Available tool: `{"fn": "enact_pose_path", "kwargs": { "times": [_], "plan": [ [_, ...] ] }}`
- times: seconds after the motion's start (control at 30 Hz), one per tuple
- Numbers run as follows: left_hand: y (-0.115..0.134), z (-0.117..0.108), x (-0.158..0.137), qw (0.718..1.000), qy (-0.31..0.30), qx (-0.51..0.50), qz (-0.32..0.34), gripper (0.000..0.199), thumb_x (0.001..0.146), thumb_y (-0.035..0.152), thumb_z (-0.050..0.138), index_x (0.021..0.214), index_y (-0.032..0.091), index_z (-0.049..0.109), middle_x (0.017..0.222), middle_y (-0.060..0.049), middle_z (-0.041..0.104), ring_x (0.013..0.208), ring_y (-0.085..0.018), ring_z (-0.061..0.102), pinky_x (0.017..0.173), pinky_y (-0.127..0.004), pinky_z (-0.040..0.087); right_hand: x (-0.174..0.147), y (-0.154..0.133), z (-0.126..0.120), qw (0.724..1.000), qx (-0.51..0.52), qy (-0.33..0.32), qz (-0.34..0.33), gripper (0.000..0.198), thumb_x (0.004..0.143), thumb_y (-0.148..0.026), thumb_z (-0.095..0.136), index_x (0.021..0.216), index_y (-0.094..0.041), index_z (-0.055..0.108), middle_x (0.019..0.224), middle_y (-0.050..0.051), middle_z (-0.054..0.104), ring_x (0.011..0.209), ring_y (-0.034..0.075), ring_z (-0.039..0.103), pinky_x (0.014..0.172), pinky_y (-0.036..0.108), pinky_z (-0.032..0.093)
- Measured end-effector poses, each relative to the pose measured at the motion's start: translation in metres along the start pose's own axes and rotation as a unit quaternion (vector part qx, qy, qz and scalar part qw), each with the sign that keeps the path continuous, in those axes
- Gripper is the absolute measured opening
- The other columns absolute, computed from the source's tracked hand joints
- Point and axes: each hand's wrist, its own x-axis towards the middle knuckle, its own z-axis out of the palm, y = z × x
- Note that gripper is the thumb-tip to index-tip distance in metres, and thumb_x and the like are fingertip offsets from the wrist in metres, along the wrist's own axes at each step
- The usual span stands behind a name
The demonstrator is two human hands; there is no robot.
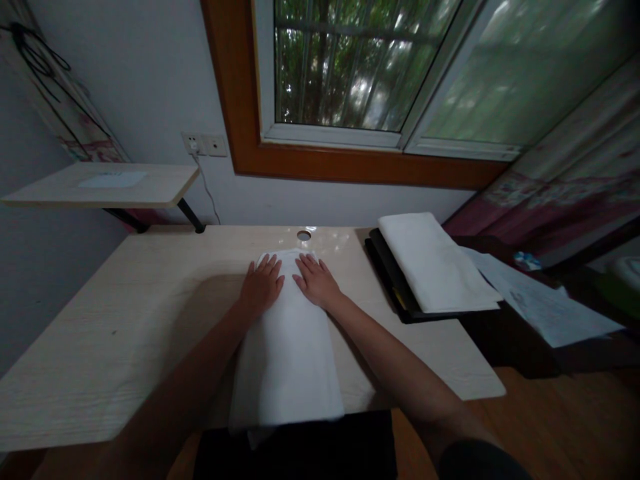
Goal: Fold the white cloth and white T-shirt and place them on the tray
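A white cloth, folded into a long strip, lies on the pale wooden table. Its near end reaches the table's front edge, and a small corner hangs below it. My left hand rests flat on the far left part of the cloth with its fingers stretched forward. On the far right part lies my right hand, palm down, its fingers also extended. A strip of cloth shows between the two hands. Neither hand grips anything.
At the right stands a folded white cloth on black folders. Papers lie on a dark surface beyond. A raised shelf occupies the back left. A cable hole is near the back edge, below the window.
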Motion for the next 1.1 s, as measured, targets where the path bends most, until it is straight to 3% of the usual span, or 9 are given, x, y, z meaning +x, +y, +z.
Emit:
{"fn": "enact_pose_path", "kwargs": {
  "times": [0.2, 0.4, 0.53, 0.67, 0.9, 1.1],
  "plan": [
    [-0.025, -0.001, 0.009, 1.0, -0.011, 0.001, -0.021, 0.053, 0.102, 0.037, 0.04, 0.153, 0.023, 0.047, 0.166, -0.011, 0.035, 0.155, -0.033, 0.028, 0.125, -0.065, 0.014, 0.015, 0.019, -0.004, 1.0, -0.017, -0.012, 0.02, 0.05, 0.107, -0.041, 0.045, 0.154, -0.021, 0.047, 0.165, 0.013, 0.034, 0.154, 0.029, 0.029, 0.125, 0.062, 0.018],
    [-0.035, 0.004, 0.014, 0.999, -0.004, -0.002, -0.032, 0.053, 0.103, 0.036, 0.038, 0.154, 0.026, 0.046, 0.166, -0.008, 0.035, 0.155, -0.033, 0.027, 0.125, -0.068, 0.01, 0.022, 0.035, -0.002, 0.998, -0.022, 0.012, 0.063, 0.052, 0.106, -0.045, 0.045, 0.154, -0.023, 0.048, 0.167, 0.009, 0.03, 0.157, 0.037, 0.015, 0.123, 0.066, 0.017],
    [-0.037, 0.002, 0.017, 0.999, -0.012, -0.006, -0.037, 0.053, 0.104, 0.036, 0.036, 0.154, 0.026, 0.046, 0.166, -0.008, 0.034, 0.156, -0.034, 0.027, 0.123, -0.071, 0.008, 0.018, 0.038, -0.004, 0.996, -0.029, 0.041, 0.068, 0.051, 0.106, -0.034, 0.043, 0.155, -0.021, 0.045, 0.168, 0.009, 0.027, 0.156, 0.037, 0.019, 0.122, 0.065, 0.022],
    [-0.037, -0.003, 0.018, 0.999, -0.014, -0.007, -0.049, 0.052, 0.103, 0.035, 0.037, 0.154, 0.027, 0.046, 0.166, -0.008, 0.035, 0.156, -0.034, 0.026, 0.123, -0.071, 0.008, 0.006, 0.037, -0.006, 0.995, -0.032, 0.066, 0.068, 0.051, 0.106, -0.034, 0.045, 0.155, -0.021, 0.046, 0.165, 0.012, 0.035, 0.151, 0.036, 0.028, 0.122, 0.061, 0.026],
    [-0.035, -0.003, 0.018, 0.998, -0.006, -0.001, -0.06, 0.052, 0.103, 0.035, 0.038, 0.153, 0.027, 0.048, 0.165, -0.008, 0.036, 0.156, -0.034, 0.026, 0.123, -0.07, 0.01, -0.021, 0.03, -0.009, 0.997, -0.025, 0.055, 0.042, 0.046, 0.106, -0.038, 0.047, 0.149, -0.024, 0.055, 0.157, 0.011, 0.048, 0.147, 0.033, 0.036, 0.123, 0.057, 0.026],
    [-0.036, -0.002, 0.014, 0.996, 0.043, 0.035, -0.068, 0.049, 0.101, 0.028, 0.04, 0.148, 0.026, 0.053, 0.164, -0.006, 0.039, 0.154, -0.031, 0.031, 0.123, -0.067, 0.019, -0.046, 0.021, -0.018, 0.999, -0.034, 0.026, 0.023, 0.047, 0.107, -0.042, 0.046, 0.15, -0.024, 0.054, 0.156, 0.008, 0.048, 0.147, 0.033, 0.036, 0.123, 0.056, 0.029]
  ]
}}
